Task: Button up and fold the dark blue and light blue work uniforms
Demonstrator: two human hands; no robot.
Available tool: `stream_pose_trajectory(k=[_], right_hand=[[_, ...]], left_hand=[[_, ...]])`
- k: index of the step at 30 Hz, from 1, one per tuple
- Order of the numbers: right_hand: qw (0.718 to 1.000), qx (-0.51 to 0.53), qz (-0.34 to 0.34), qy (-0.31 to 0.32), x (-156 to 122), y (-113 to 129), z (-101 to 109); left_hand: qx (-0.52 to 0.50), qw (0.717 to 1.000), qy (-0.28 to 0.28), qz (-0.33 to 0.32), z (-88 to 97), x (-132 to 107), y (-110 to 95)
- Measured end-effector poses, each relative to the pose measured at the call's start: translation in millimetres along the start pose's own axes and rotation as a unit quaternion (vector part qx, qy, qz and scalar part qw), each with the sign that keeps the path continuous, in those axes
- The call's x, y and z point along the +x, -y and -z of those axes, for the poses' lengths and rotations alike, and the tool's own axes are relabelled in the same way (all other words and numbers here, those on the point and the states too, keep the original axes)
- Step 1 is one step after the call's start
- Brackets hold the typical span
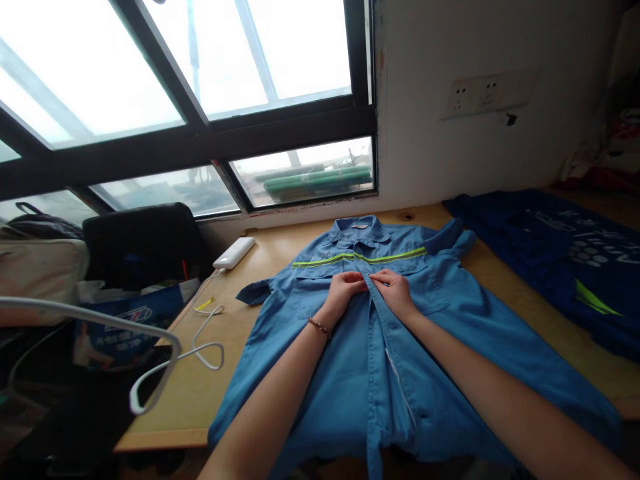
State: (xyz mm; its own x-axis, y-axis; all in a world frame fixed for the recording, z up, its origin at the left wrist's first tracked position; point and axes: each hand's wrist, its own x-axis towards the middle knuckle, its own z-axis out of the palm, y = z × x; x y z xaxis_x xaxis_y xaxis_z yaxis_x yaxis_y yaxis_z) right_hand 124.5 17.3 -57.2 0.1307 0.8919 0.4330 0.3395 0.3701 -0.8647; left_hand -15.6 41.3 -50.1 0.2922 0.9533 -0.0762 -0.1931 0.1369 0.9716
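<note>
A light blue work shirt with a yellow-green reflective stripe across the chest lies face up on the wooden table, collar toward the window. My left hand and my right hand meet at the shirt's front placket just below the stripe. Both hands have their fingers curled and pinching the placket edges near a button. A thin bracelet circles my left wrist.
A dark blue garment lies on the table's right side. A white power bank with a white cable sits at the left. A white hanger, a black bag and other bags stand left of the table. The window and wall sockets are behind.
</note>
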Motion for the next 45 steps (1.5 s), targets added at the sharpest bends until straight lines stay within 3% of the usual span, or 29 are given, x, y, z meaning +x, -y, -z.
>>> stream_pose_trajectory(k=[3,9,18,32,40,45], right_hand=[[1.0,-0.011,0.01,-0.016,-2,1,0],[0.999,-0.037,0.018,0.007,2,1,2],[0.983,-0.158,0.09,0.031,-3,9,-1],[0.999,-0.025,0.02,0.035,-2,8,-3],[0.994,-0.068,0.061,0.057,-5,1,-7],[0.99,-0.121,0.04,0.061,-1,3,-1]], left_hand=[[-0.015,1.0,0.001,0.012,2.2,0,-1],[-0.012,1.0,0.008,0.003,3.4,-1,2],[-0.035,0.997,-0.062,0.008,-6.8,-4,0],[-0.129,0.985,-0.097,0.058,-3.2,-3,1],[-0.159,0.983,-0.089,0.035,-4.3,-5,2],[-0.096,0.991,-0.092,-0.007,-3.1,1,9]])
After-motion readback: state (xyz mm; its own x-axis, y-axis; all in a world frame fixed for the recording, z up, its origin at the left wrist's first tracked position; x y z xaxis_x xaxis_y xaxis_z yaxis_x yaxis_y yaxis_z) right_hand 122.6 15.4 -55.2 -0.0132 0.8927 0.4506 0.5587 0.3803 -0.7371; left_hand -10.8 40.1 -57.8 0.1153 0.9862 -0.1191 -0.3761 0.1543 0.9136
